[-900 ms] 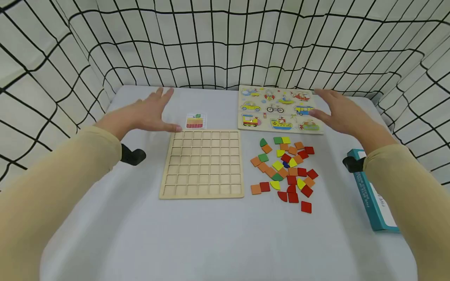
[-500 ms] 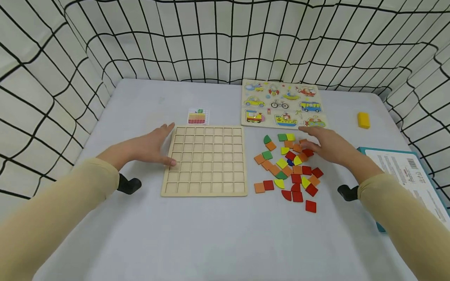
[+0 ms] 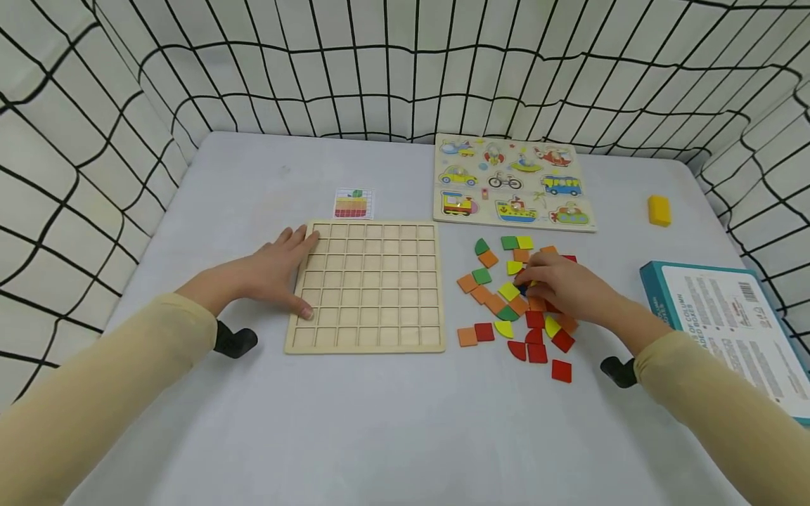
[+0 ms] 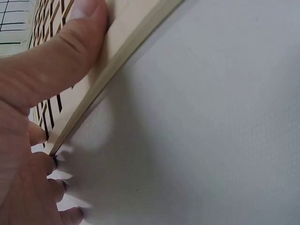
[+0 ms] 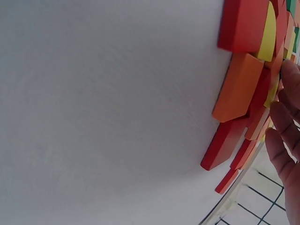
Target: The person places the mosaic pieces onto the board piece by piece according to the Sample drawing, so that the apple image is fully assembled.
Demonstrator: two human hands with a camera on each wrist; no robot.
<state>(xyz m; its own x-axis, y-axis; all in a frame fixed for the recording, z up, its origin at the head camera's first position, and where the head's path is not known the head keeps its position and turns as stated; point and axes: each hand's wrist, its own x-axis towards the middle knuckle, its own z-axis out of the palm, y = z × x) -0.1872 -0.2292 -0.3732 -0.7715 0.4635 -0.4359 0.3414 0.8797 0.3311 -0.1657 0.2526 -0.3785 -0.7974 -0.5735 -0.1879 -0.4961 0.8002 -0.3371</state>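
Observation:
My left hand (image 3: 268,274) rests on the left edge of a wooden grid board (image 3: 373,289). Its thumb (image 4: 82,40) lies on the frame, and the other fingers spread along the outer edge. My right hand (image 3: 569,288) is over the loose colored tiles, fingers bent and pointing down. Its fingertips are right at a dark blue tile (image 3: 522,289); I cannot tell if they pinch it. Beneath and around the hand lie red tiles (image 3: 534,320), orange tiles (image 5: 239,86) and yellow tiles (image 3: 508,291), partly hidden by it.
A small pattern card (image 3: 353,204) lies behind the board. A vehicle picture puzzle (image 3: 515,184) is at the back right. Farther right are a yellow block (image 3: 659,211) and a teal-edged white box (image 3: 721,330). Black netting (image 3: 414,70) surrounds the table (image 3: 380,429).
My right hand has come from the picture puzzle down and left into the tiles, its fingers bending. My left hand has moved down and left from near the card to the board's left edge.

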